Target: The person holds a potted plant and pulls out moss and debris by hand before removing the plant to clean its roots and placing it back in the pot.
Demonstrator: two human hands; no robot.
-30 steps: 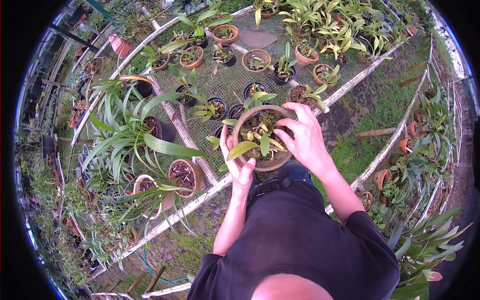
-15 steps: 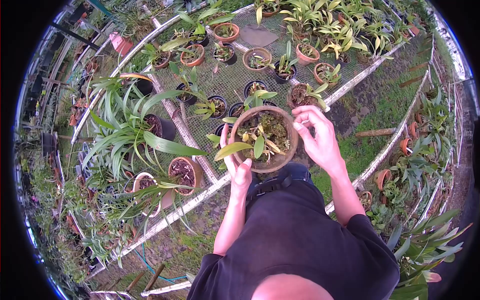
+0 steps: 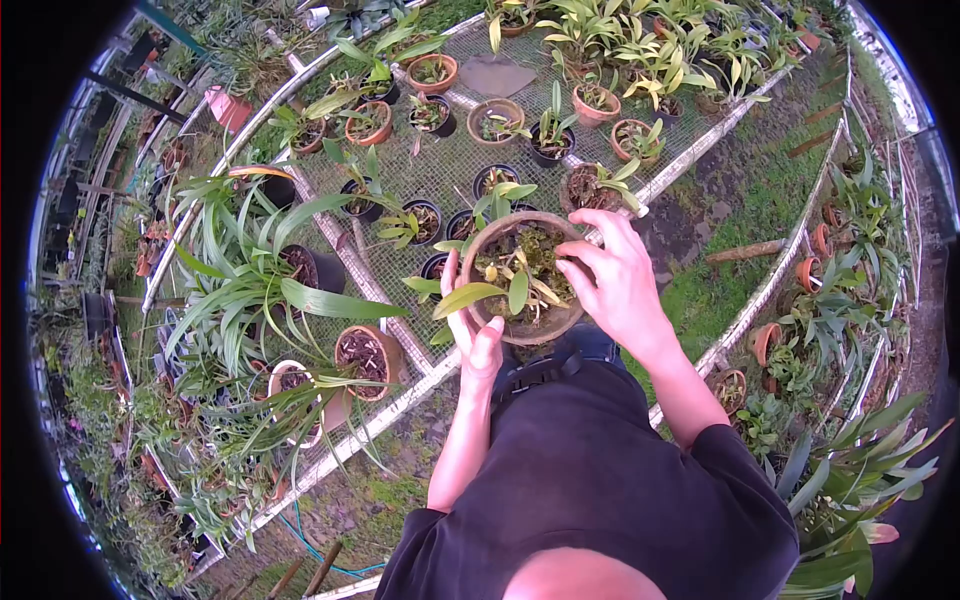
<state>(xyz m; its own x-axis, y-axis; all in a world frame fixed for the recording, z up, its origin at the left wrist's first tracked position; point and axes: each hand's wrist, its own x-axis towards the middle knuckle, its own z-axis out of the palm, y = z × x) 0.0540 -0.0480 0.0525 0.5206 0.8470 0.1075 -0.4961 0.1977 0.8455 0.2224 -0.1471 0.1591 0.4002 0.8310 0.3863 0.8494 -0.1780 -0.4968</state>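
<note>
My left hand [image 3: 476,335] grips the left side of a round clay pot [image 3: 490,325], its thumb over the near rim and its fingers along the outer wall. In the pot grow a small plant [image 3: 517,290] with a few green leaves and yellowish stems, and a patch of green moss [image 3: 545,245]. My right hand [image 3: 615,275] reaches over the right rim, fingers curled. Its thumb and index tips are slightly apart at the edge of the moss, with nothing visible between them. The pot is held in front of my waist, tipped a little toward me.
A wire-mesh bench [image 3: 400,170] with a pale frame [image 3: 690,155] lies beyond the pot, bearing several potted plants. A clay pot of bark [image 3: 367,362] and a long-leaved plant [image 3: 260,265] stand at the left. More pots line a bench [image 3: 800,240] at the right.
My right hand has moved left from outside the pot's rim to over the moss inside it. My left hand still holds the pot. The view has shifted slightly.
</note>
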